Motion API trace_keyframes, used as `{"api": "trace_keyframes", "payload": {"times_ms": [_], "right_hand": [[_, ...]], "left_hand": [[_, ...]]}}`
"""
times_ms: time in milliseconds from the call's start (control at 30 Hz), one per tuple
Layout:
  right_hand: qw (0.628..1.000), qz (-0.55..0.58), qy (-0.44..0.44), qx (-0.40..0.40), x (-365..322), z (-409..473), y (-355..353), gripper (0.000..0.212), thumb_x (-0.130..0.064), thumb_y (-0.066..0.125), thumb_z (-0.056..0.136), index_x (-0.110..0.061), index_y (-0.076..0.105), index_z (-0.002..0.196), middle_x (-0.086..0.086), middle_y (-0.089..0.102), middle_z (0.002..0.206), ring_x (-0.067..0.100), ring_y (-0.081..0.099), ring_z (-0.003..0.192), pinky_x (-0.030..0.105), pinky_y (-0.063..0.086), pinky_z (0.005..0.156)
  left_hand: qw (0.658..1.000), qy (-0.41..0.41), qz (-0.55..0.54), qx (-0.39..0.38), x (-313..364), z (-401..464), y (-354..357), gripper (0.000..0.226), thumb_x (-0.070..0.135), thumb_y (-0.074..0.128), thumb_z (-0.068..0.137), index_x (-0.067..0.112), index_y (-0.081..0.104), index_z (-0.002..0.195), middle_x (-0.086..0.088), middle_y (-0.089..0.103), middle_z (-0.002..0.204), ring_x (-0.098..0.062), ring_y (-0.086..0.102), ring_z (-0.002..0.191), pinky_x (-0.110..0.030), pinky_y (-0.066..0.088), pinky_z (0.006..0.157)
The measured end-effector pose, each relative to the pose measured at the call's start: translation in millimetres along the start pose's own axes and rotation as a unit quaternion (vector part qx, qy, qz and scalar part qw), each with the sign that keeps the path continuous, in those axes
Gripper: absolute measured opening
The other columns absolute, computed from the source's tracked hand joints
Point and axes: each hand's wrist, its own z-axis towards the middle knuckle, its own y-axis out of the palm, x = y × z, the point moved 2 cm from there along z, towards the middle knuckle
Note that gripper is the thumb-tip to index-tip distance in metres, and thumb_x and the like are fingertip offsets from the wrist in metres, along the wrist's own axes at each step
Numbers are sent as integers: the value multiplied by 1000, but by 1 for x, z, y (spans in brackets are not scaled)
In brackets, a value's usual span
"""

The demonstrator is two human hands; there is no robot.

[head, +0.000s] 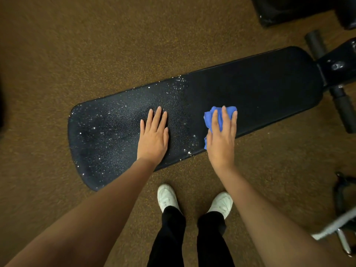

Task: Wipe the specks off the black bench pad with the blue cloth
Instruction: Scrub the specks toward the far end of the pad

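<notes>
Black bench pad [250,89]: long worktop over brown speckled floor [77,45]. White specks [119,120] cover its left half; right half dark, clean. Blue cloth [212,118]: bunched on pad near front edge, under right hand [221,137], fingers extended, pressing it. Left hand [154,135]: flat on speckled area, fingers straight, holding nothing. White shoes [167,197] below.

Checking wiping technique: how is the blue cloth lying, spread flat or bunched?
Bunched: the blue cloth sits crumpled under the right hand.
</notes>
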Motion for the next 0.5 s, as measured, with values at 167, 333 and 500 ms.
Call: {"api": "trace_keyframes", "payload": {"times_ms": [167,333,500], "right_hand": [[984,-43,-162,-65,1,-23,8,74,-2,71,73,-1,38,139,21,32,147,47,17,137,57,30,107],[982,-72,-170,-50,44,1,-9,75,5,70,72,-1,35,138,23,34,145,49,21,135,61,34,102],[999,-31,-42,-2,-6,-21,7,73,-7,66,75,0,33,140,23,32,146,50,16,137,59,20,110]], "left_hand": [[1000,-7,-1,11,1,0,3,60,36,5,93,14,20,147,-2,11,156,-24,2,144,-48,4,114],[1000,-9,-6,2,1,-1,3,51,29,16,99,15,15,148,-1,6,157,-22,-3,144,-47,2,116],[1000,-6,-5,9,0,-1,5,55,33,9,96,15,16,148,-2,7,157,-23,-1,144,-47,3,115]]}}
